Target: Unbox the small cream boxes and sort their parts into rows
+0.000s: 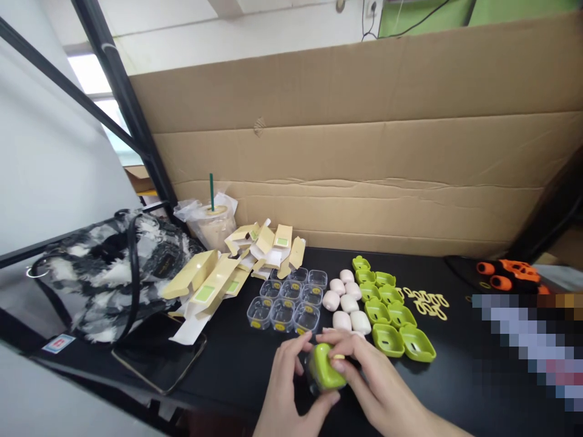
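Note:
Near the table's front edge, my left hand (291, 370) is closed around a small rounded case with a bright green cover (325, 367) and a clear lower part. The fingers of my right hand (371, 376) press against the cover's right side, pinching a small yellow loop (337, 357) there. Just beyond my hands are clear plastic cups (282, 312) with yellow stickers, in rows. Several pale rounded cases (350, 303) lie to the right of them. Hollow green covers (387, 340) stand in two columns farther right, with a pile of yellow loops (428, 303) beside them.
Opened yellow paper boxes (214, 285) are heaped behind the cups. At the left are a shaggy black-and-white bag (109, 267), a dark flat tray (159, 352) and a bagged drink (216, 224). An orange toy car (512, 273) stands right. Cardboard (364, 164) walls the back.

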The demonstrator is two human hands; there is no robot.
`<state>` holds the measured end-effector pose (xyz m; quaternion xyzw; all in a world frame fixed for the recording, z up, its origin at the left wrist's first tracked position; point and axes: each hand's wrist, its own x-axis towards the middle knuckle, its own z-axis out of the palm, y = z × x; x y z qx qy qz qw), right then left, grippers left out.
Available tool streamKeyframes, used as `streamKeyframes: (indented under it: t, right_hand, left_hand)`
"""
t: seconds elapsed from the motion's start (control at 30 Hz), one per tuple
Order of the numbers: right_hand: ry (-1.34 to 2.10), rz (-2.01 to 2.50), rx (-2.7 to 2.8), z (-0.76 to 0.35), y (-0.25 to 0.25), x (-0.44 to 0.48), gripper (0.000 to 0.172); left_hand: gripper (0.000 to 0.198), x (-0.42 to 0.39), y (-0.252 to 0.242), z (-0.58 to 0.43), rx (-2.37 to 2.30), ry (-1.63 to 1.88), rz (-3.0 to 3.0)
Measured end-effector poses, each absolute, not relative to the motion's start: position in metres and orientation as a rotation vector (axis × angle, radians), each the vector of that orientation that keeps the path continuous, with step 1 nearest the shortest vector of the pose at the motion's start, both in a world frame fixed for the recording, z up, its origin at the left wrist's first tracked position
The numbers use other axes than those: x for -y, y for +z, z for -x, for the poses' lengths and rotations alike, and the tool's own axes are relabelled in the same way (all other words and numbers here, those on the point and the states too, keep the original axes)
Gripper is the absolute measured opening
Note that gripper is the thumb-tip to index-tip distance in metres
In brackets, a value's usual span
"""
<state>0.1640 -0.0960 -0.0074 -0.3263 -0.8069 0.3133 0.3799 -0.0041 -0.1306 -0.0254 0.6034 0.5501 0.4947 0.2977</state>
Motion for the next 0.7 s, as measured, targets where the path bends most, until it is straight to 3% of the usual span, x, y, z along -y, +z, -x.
streamKeyframes:
  t: [0.3, 0.47, 0.63, 0.7]
  right_hand:
    - [1.257, 0.924, 1.406, -0.169, 0.01, 0.084, 0.023]
    - [1.265, 0.962, 1.259, -0.176, 0.022, 0.079, 0.029]
    - [1.169, 0.954, 1.297, -0.176, 0.023, 0.079, 0.028]
    - [1.15, 0.959, 1.31, -0.176, 0.023, 0.078, 0.028]
  left_hand:
    - [0.031, 0.129, -0.024, 0.041, -1.535, 1.169, -1.953]
    - [0.016, 0.131, -0.029, 0.095, -1.702, 1.103, -2.083]
    - [0.021, 0.128, -0.036, 0.114, -1.801, 1.14, -1.993]
    - [0.032, 0.129, -0.034, 0.109, -1.834, 1.228, -2.01]
